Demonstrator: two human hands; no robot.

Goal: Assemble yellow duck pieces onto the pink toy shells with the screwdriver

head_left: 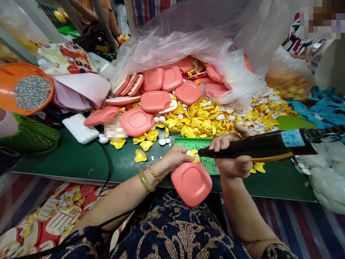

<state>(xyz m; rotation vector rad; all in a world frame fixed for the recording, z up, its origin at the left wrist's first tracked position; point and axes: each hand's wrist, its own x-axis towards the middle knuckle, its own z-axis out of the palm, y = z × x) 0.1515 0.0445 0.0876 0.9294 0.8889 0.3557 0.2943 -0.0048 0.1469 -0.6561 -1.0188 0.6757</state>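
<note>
My left hand (179,158) grips a pink plastic panel (192,183) by its narrow top, where a yellow plastic piece (194,155) and a white eye part sit. In my right hand (231,154) lies a black electric screwdriver (258,145), held level with its cord running off to the right. The screwdriver's tip meets the yellow piece, close by my left thumb. Below both hands a green perforated tray (185,141) rests on the bench, with small metal screws (216,169) in its corner.
Pink panels (156,100) spill from a clear plastic bag (199,43) at the back. Yellow pieces (201,117) with white eye parts are heaped before it. An orange bowl (7,86) of screws and a white box (81,128) stand left. Finished-looking panels (59,216) lie below the bench.
</note>
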